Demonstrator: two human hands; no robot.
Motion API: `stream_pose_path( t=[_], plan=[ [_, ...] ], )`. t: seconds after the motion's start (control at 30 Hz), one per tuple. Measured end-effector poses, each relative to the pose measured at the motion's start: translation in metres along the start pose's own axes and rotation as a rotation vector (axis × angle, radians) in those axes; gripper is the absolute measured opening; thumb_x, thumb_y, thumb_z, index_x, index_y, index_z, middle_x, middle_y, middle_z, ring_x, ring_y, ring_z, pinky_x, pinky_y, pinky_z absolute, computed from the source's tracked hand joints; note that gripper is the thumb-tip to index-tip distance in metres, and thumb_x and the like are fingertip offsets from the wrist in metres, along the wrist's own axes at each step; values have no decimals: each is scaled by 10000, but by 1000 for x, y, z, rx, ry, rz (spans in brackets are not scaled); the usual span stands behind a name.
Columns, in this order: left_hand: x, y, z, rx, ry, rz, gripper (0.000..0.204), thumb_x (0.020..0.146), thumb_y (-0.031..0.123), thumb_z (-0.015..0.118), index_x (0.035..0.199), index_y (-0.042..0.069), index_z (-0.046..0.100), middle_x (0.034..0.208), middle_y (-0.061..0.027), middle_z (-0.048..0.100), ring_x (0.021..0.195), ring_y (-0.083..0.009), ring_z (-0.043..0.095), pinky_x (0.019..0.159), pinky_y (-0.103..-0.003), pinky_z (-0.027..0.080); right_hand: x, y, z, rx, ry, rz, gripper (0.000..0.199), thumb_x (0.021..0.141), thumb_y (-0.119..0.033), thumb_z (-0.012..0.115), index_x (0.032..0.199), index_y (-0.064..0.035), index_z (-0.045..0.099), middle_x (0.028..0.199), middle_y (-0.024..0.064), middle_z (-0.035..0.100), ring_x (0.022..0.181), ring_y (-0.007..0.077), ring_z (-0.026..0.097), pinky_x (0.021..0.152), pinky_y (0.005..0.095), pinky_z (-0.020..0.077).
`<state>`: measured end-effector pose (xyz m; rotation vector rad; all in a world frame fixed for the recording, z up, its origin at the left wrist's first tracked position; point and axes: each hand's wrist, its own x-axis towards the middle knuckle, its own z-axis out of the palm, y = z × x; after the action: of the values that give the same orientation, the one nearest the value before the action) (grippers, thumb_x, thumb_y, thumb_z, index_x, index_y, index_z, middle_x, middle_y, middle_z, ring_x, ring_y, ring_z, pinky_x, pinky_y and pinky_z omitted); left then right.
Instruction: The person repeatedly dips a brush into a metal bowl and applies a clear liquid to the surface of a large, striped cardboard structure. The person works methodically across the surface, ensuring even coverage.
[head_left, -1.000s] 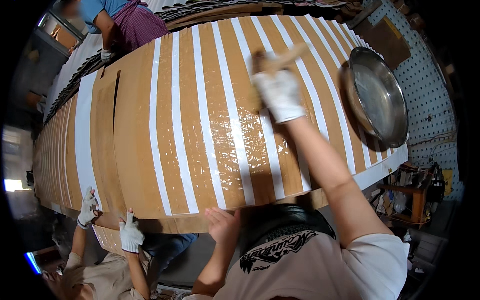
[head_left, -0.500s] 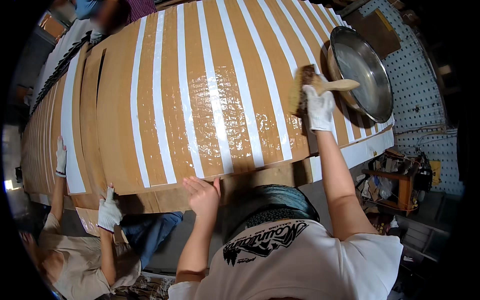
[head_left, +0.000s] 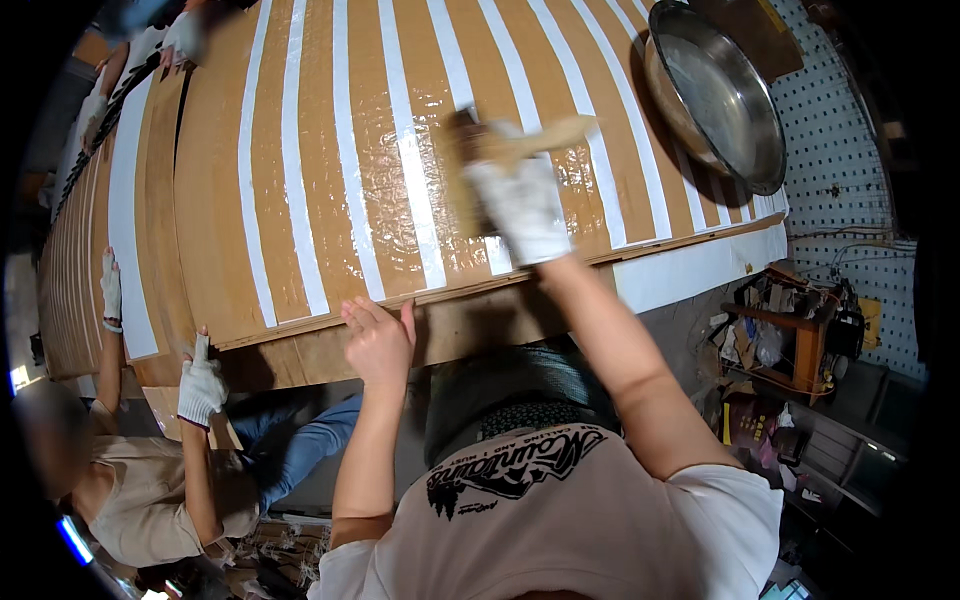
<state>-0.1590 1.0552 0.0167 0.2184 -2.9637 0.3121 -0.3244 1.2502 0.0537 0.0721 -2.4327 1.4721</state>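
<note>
My right hand [head_left: 520, 210], in a white glove, grips a wide brush [head_left: 545, 142] with a pale wooden handle. Motion smears both of them. Its bristle side lies over the brown sheet [head_left: 225, 200], which carries white stripes. A wet shine covers the sheet's middle, left of the brush. At the near edge rests my bare left hand [head_left: 380, 340], fingers stretched over the rim and thumb apart. To the right of the brush stands a round metal basin [head_left: 775, 150], tilted in the picture, with a whitish, shiny inside; whether liquid fills it is hard to tell.
A co-worker in a beige shirt [head_left: 165, 490] stands at the left, gloved hands [head_left: 203, 390] at the sheet's near edge and on a neighbouring striped sheet. Another person's hands [head_left: 185, 38] show at the far left. A cluttered shelf [head_left: 775, 345] stands right of the table.
My right hand has swept the brush leftward across the striped sheet, away from the basin. My left hand keeps its place on the edge. More hands have come into view at the far left.
</note>
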Motion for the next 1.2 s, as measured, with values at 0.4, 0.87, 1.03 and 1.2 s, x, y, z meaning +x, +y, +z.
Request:
stream_pose_path(
  t=[0.4,0.87,1.03,1.2],
  plan=[
    [-53,-16,-9,-721,92,67,669,851,36,596,1482,-43,388,1535,-238,383,1423,-449,355,1154,-486,333,-17,-49,-22,-326,-205,278,293,929,-330,686,937,-40,721,804,106,705,698,182,665,634,355,524],
    [-34,-12,11,-557,211,13,692,754,-20,608,1434,4,477,1446,-186,497,1352,-375,463,1121,-465,385,-18,50,-105,-281,147,-118,513,874,-522,635,1091,-65,717,913,201,698,770,356,683,743,453,552],
    [-39,2,13,-523,204,-50,652,816,15,603,1449,-11,448,1492,-217,444,1384,-386,422,1132,-450,369,-14,50,-237,-705,205,-89,327,868,-367,676,973,-58,692,986,155,653,838,373,659,793,473,533],
    [-47,62,-25,-667,179,-63,564,892,83,613,1430,-14,473,1453,-234,476,1348,-391,452,1126,-454,372,-87,59,-363,-743,179,429,544,849,-518,722,908,23,704,906,210,693,836,394,651,746,462,506]
  ],
)
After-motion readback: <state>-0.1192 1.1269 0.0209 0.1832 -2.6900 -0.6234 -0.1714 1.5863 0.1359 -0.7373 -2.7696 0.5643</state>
